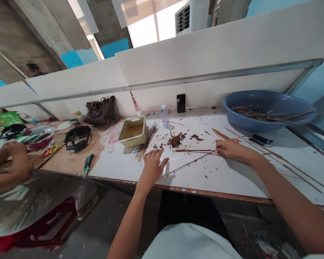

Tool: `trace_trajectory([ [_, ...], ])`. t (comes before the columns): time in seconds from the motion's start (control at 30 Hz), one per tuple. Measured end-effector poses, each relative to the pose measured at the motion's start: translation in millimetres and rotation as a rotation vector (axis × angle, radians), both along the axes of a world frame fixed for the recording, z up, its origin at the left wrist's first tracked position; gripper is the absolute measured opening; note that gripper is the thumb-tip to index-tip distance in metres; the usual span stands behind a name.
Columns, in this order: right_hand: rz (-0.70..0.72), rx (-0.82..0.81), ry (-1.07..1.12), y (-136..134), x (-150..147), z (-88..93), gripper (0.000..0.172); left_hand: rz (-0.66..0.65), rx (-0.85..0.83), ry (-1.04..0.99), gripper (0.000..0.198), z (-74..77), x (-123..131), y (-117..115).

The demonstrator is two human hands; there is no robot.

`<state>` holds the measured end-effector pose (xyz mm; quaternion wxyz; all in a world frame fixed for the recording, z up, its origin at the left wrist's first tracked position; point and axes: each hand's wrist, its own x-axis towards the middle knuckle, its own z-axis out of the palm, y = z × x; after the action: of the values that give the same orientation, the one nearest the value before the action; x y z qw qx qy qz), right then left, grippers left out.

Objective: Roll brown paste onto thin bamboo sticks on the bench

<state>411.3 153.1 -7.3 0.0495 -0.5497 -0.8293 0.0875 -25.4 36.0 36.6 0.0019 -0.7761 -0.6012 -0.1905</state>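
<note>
Thin wooden sticks (194,150) lie across the white worktop (218,176) under the right hand (233,149), which rests flat and open on them at two o'clock from the left hand (152,167). The left hand lies open, fingers apart, on the worktop, with a bundle of sticks (147,144) just beside it at eleven o'clock.

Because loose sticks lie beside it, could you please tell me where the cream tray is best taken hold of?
Grip the cream tray's near long rim, coming from the front with the left hand: the rim stands free there, while thin sticks crowd its right end.
</note>
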Motion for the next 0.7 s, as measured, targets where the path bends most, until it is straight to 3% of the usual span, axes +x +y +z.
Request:
trace_trajectory([
  [0.1,-0.01,-0.018,0.04,2,7,-0.6,0.028,-0.116,-0.004,0.091,0.048,23.8,27,51],
  [0.17,-0.022,-0.001,0.065,5,10,-4.1,0.028,-0.131,-0.101,0.213,0.049,31.0,45,87],
  [0.27,-0.035,0.011,0.094,6,14,-13.1,0.027,-0.144,-0.218,0.346,0.044,27.3,67,124],
  [0.33,-0.033,0.008,0.087,5,17,-18.7,0.027,-0.154,-0.233,0.37,0.039,22.2,73,135],
  [0.47,-0.044,0.016,0.077,0,19,-23.5,0.027,-0.157,-0.188,0.39,0.034,23.6,61,125],
  [0.6,-0.034,-0.004,0.069,-3,17,-20.7,0.03,-0.056,-0.123,0.388,0.039,24.9,22,91],
  [0.7,-0.008,-0.025,0.059,-4,14,-16.0,0.031,0.033,-0.166,0.404,0.032,12.6,-4,61],
])
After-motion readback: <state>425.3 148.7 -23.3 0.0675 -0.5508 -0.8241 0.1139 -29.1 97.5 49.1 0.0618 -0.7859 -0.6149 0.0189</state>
